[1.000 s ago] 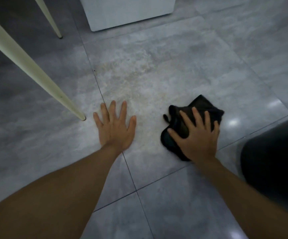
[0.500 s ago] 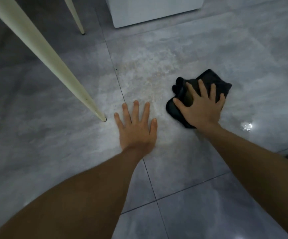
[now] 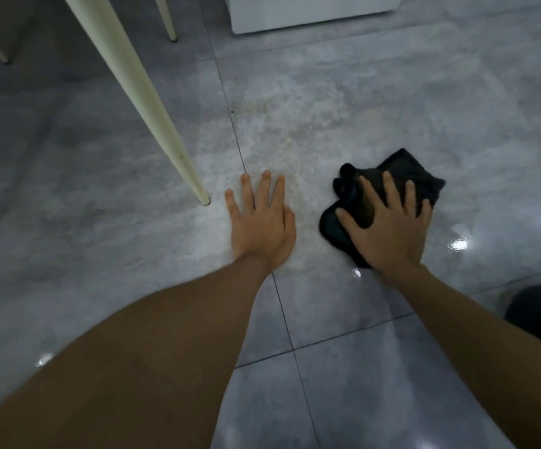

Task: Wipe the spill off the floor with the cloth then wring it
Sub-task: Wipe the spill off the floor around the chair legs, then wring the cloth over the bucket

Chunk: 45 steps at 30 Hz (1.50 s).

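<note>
- Cloth (image 3: 402, 171): dark, bunched in soft folds, flat on floor (image 3: 392, 367) at approx 3 o'clock of the pale spill patch (image 3: 295, 134). Prob. damp, limp, light; will slump when lifted.
- Right hand (image 3: 392, 234) pressed on top, fingers (image 3: 392, 192) spread apart, palm down, not pinching.
- For wringing: gather w/ both hands at opposite ends, twist.
- Left hand (image 3: 262, 228) at 9 o'clock of cloth, flat on floor, fingers apart, holding nothing, bracing.
- Chair leg (image 3: 152, 118) just beside left hand at 10 o'clock.
- Wet glints at 4 o'clock; floor likely slippery.
</note>
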Motion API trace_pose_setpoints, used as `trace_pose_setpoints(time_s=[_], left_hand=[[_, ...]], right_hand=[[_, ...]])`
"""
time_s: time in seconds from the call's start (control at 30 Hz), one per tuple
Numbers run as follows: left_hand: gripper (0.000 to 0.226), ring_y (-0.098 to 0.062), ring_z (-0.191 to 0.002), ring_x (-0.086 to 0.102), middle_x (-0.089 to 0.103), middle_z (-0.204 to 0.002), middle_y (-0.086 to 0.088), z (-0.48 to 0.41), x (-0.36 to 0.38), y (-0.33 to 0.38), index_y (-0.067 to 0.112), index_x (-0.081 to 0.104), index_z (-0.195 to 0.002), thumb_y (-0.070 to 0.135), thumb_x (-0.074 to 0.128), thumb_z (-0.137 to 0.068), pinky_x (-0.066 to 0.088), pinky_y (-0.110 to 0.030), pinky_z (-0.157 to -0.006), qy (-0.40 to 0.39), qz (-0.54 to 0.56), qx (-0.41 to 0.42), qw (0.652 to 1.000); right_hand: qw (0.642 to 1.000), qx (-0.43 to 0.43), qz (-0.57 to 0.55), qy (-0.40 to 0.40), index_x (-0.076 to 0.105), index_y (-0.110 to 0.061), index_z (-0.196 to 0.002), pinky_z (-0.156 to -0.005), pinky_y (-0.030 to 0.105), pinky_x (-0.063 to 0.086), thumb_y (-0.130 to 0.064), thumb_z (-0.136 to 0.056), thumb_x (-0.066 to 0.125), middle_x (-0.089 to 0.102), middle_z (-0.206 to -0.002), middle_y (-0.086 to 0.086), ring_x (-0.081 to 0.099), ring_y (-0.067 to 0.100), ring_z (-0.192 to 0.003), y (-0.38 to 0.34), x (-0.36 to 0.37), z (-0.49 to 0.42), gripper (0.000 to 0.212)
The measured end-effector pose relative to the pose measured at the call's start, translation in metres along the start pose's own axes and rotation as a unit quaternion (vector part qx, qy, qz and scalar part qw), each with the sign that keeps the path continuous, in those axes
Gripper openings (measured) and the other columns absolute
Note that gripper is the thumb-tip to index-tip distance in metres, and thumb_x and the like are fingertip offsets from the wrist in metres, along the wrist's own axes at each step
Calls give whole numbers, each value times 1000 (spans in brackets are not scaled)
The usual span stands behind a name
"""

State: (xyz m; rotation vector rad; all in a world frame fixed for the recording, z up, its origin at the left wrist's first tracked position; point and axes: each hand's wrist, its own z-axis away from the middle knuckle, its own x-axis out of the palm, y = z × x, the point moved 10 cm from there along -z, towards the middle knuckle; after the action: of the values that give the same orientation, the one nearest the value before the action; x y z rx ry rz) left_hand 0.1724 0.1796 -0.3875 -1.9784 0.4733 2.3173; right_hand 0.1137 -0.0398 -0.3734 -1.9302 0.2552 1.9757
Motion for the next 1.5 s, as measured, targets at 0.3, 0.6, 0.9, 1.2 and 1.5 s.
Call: trace_pose_setpoints(time_s=[0.3,0.6,0.9,1.2,1.5], left_hand=[[39,-19,-122,50,51,-135,-12,21,-42,-48,1,55,-137,2,42,-101,38,-36,-112,155,409,-68,897],[52,-35,-110,57,64,-116,-14,120,-57,-112,2,67,-122,42,50,-95,46,-48,-94,130,188,-6,974],[74,-30,-119,46,55,-122,-9,91,-22,-44,14,51,-122,68,67,-74,43,-42,-96,-68,247,-182,949],[30,-27,-94,60,63,-112,-13,74,-49,-30,12,54,-108,23,69,-85,48,-34,-75,-93,361,-186,909],[20,-36,-92,63,65,-102,-20,29,-187,104,3,62,-102,6,50,-87,47,-37,-70,46,442,-41,895]], right_hand=[[974,-216,-46,52,53,-41,-148,-120,66,17,-81,-86,48,41,-164,2,29,41,-153,-132,12,109,74],[990,-122,-45,-50,37,-50,-153,-116,58,13,-97,-81,19,26,-170,-4,18,32,-155,-130,22,73,88],[971,127,-143,-145,37,-17,-150,-105,51,41,-60,-84,75,39,-150,17,42,43,-135,-79,3,21,87],[949,90,-297,-56,64,-9,-96,-69,33,44,-12,-90,66,67,-101,15,65,36,-93,-78,-78,33,7],[913,152,-350,145,50,-19,-95,-73,39,43,-24,-88,62,60,-98,6,57,31,-87,18,-265,65,14]])
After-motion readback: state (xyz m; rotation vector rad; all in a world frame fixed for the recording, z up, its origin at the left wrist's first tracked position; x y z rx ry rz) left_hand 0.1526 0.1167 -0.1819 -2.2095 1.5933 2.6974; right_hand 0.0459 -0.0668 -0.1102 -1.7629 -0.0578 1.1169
